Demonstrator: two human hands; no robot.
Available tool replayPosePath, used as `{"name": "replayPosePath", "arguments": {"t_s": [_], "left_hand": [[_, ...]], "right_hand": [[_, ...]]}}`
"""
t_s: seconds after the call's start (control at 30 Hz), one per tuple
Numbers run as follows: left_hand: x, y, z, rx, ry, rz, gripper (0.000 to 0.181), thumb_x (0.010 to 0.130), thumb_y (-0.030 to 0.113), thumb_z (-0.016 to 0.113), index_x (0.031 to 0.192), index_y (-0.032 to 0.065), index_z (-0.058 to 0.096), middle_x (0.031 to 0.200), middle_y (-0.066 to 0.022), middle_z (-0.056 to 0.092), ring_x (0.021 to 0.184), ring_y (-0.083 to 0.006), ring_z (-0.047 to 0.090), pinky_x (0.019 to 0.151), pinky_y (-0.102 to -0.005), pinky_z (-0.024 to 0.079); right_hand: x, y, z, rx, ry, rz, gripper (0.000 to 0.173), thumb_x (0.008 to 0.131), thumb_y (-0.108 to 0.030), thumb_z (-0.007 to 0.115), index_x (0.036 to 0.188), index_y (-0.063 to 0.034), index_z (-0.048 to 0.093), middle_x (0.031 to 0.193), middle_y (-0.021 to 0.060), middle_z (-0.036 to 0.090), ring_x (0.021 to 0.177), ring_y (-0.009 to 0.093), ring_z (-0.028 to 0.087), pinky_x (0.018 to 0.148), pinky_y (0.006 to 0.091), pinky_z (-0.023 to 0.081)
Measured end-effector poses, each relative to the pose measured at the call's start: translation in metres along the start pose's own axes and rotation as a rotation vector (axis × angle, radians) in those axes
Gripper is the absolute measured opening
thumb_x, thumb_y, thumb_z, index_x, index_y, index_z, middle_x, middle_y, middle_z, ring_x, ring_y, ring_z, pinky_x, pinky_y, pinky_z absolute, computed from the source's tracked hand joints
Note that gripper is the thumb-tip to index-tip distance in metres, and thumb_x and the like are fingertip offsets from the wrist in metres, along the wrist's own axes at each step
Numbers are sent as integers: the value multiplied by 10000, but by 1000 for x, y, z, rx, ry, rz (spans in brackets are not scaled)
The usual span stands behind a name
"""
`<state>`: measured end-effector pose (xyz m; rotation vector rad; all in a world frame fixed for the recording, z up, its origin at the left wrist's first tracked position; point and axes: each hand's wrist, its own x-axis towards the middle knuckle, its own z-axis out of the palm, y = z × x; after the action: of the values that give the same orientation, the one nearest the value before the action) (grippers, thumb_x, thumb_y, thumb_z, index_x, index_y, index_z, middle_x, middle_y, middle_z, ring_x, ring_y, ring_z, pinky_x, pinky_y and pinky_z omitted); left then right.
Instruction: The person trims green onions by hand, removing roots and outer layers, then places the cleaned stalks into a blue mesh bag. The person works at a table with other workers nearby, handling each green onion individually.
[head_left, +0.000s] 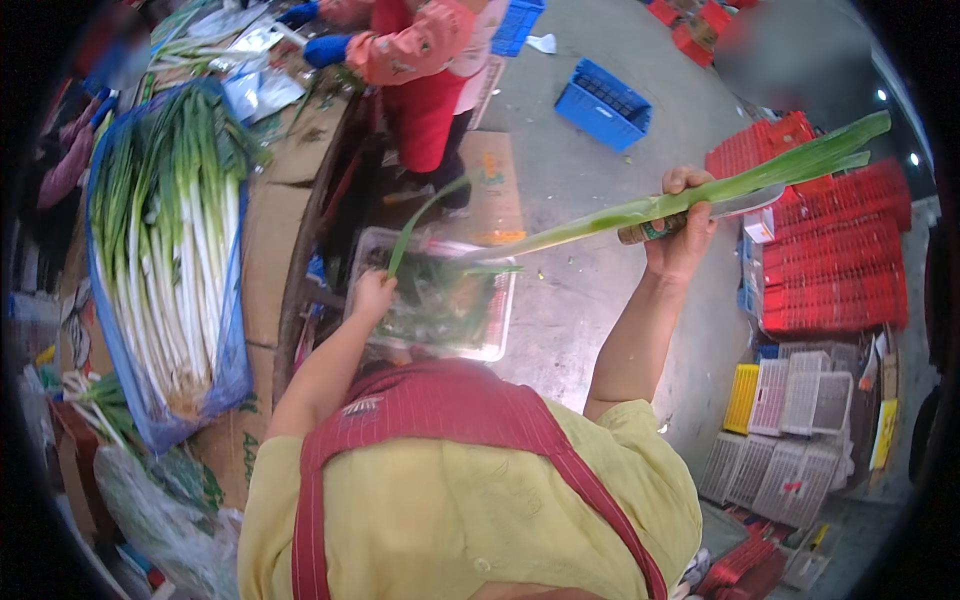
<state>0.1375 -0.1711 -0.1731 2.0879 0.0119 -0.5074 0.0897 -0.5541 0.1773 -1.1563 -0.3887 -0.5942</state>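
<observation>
My right hand (682, 217) is raised out to the right and grips a long green onion stalk (630, 211). In the same hand is a knife (742, 201), its blade lying along the underside of the leaves and its patterned handle below the stalk. A loose strip of green leaf (411, 225) is pinched in my left hand (373, 296). That hand is over the left side of a white plastic crate (496, 341), which holds green trimmings partly blurred. The pale root end of the stalk reaches over this crate.
Many long green onions (172, 247) lie on blue plastic on a cardboard-covered table (274, 247) at left. Across from me stands a person in a red apron (412, 112) wearing blue gloves. A blue crate (604, 105) sits on the floor; stacked red crates (832, 277) stand at right.
</observation>
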Motion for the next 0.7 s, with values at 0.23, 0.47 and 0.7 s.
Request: {"name": "replayPosePath", "arguments": {"t_s": [0.23, 0.47, 0.7], "left_hand": [[-32, 190, -23, -206, -206, 646, 426, 985, 156, 533, 1367, -29, 488, 1246, -138, 570, 1150, -238, 564, 1006, -338, 434], [-98, 285, -60, -571, -507, 686, 366, 1050, 228, 483, 1320, -13, 539, 1087, -51, 628, 1010, -145, 584, 935, -300, 463], [-114, 232, -78, -679, 171, 577, 338, 1059, 227, 476, 1292, -5, 553, 1033, -37, 656, 932, -100, 601, 860, -250, 482]], "right_hand": [[13, 1, -1, 59, -193, 124, 406, 895, -311, 737, 1152, -56, 552, 943, 86, 554, 668, 112, 469, 549, 224, 459], [38, 60, 88, 164, -551, 407, 501, 861, -208, 743, 1283, -38, 534, 966, 83, 622, 700, 72, 524, 545, 195, 410], [15, 93, 191, -166, -385, 459, 509, 900, -88, 678, 1366, -10, 488, 1022, 34, 633, 876, 91, 593, 745, 252, 490]]}}
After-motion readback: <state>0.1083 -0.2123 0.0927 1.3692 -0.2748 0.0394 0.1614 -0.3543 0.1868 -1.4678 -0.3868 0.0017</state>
